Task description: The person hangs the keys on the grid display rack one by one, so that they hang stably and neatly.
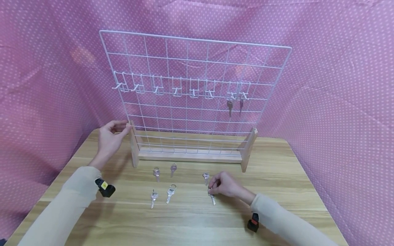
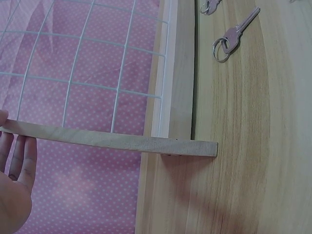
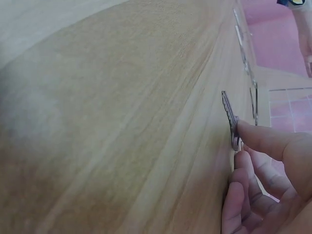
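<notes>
My left hand (image 1: 110, 138) pinches the top of the wooden side post (image 1: 133, 147) of a white wire grid rack (image 1: 194, 119), thumb on one side and fingers on the other. At the table's right half, my right hand (image 1: 226, 184) pinches a silver key (image 1: 213, 199) by its head end. In the right wrist view, that key's (image 3: 228, 114) toothed blade sticks out past the thumb. Another key (image 1: 206, 177) lies just behind the right hand. Two keys hang from hooks at the grid's right, one of them a dark-looking key (image 1: 230, 107).
Several white hooks (image 1: 158, 90) stick out in a row across the grid. Left of centre on the wooden table (image 1: 191, 222) lie several more keys with rings, among them one key (image 1: 170, 194) near the front. Pink dotted cloth (image 1: 338, 102) surrounds the table.
</notes>
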The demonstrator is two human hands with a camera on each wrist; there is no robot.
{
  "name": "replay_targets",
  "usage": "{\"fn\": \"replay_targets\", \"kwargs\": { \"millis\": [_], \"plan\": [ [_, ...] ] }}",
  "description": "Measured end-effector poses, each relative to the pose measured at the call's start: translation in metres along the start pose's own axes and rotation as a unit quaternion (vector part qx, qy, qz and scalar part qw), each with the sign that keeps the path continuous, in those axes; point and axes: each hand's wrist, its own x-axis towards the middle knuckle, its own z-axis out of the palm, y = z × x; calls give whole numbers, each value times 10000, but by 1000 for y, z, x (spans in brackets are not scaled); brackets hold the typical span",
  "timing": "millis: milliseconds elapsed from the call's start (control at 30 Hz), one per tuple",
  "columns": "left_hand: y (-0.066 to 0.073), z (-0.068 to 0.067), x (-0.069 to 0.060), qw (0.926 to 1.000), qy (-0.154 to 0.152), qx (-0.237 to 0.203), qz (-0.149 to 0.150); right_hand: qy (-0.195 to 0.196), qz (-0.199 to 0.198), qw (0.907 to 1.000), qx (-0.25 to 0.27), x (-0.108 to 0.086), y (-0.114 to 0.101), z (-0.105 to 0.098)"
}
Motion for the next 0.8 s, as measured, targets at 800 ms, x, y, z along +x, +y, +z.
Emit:
{"fn": "replay_targets", "kwargs": {
  "millis": [800],
  "plan": [
    [0, -1, 1, 10000, -24, 55, -15, 25, 279, 9989, 378, -7, -4, -5]
  ]
}}
